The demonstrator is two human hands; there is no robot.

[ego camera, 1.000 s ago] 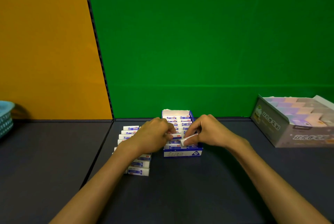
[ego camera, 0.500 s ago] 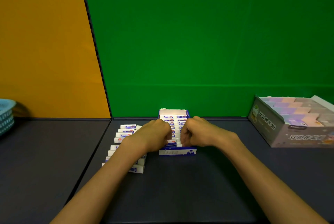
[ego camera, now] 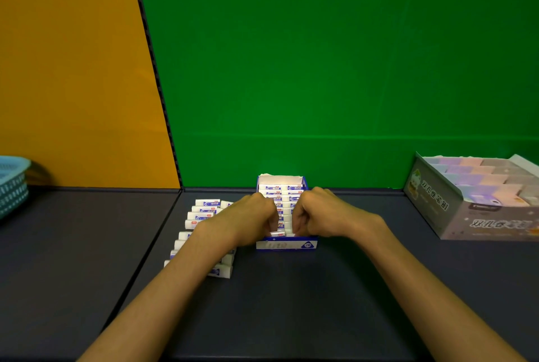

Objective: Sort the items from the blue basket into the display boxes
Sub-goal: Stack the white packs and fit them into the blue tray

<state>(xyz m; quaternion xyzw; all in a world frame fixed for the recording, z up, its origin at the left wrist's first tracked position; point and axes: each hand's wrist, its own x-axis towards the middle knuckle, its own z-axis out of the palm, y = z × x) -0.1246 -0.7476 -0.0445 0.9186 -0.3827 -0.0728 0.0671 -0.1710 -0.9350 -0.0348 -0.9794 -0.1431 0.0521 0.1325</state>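
A small blue display box [ego camera: 286,245] of white erasers [ego camera: 269,187] is set near the back edge of the dark tabletop [ego camera: 291,303], at its middle. Its front rows are covered by the left hand [ego camera: 250,220] and right hand [ego camera: 319,217], fingers curled down among the erasers; whether either grip holds one cannot be told. Loose erasers [ego camera: 204,210] are lined up just left. A grey display box [ego camera: 472,201] stands at the right edge, the blue basket [ego camera: 13,183] at the left edge. Bare tabletop lies toward the front edge. Green and orange walls stand behind.

Left hand [ego camera: 248,220] and right hand [ego camera: 316,215] curled over erasers [ego camera: 278,234] in blue display box [ego camera: 287,245]
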